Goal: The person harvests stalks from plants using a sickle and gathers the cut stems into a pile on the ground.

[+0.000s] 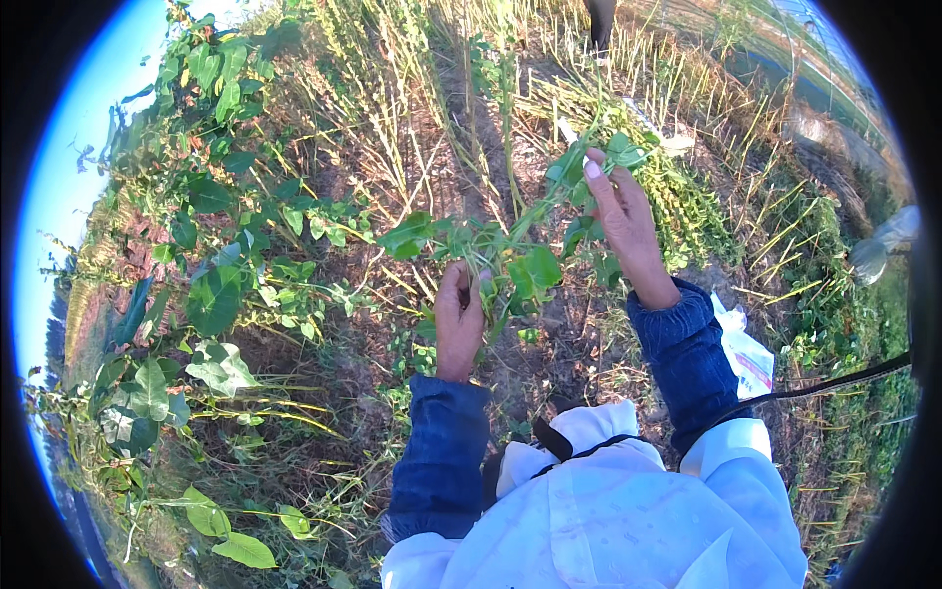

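A leafy green vine (535, 270) stretches between my two hands above the ground. My left hand (458, 324) is closed, its fingertips pinching the vine's stems at the left end. Higher up and to the right, my right hand (628, 231) grips the other end of the vine, its thumb and fingers pointing up among the leaves. Something small and white shows at the right thumb tip; I cannot tell whether it is the nail or a wrapping. Broad leaves hang from the stretch of vine between the hands and partly hide the left fingertips.
Tall leafy plants (216, 294) crowd the left side. Dry upright stalks (392, 108) stand ahead. Cut stalks (687, 211) lie in a heap beyond my right hand. A white plastic bag (748, 358) is beside my right sleeve. Another person's dark-clad leg (601, 22) shows at the top.
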`<state>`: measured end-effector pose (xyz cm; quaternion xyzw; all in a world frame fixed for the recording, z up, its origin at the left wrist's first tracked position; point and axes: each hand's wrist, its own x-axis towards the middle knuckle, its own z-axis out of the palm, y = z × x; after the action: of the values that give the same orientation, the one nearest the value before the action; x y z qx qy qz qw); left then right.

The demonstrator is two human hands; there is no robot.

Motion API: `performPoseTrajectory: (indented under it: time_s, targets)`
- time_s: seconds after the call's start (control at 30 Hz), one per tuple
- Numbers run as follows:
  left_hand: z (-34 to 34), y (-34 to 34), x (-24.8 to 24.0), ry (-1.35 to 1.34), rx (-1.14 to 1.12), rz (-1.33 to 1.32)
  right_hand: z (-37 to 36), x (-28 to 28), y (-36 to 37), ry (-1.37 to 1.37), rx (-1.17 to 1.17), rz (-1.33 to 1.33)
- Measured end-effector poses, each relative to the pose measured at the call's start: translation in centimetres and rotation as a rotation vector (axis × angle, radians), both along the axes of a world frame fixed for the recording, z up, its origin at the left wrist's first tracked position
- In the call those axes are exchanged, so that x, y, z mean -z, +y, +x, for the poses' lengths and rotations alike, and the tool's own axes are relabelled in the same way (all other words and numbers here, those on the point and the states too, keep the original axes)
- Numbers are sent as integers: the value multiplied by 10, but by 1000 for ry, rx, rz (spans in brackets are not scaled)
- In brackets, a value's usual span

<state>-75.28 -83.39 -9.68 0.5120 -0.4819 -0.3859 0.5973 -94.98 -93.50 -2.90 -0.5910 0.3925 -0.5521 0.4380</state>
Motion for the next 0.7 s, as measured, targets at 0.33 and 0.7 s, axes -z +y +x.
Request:
performPoseTrajectory:
  time_s: [0.33,0.7]
  targets:
    - [-20,16,-2,105,342,118,73,-54,-68,492,-218,-482]
    - [27,29,13,610,-7,145,-19,-8,55,631,-331,-164]
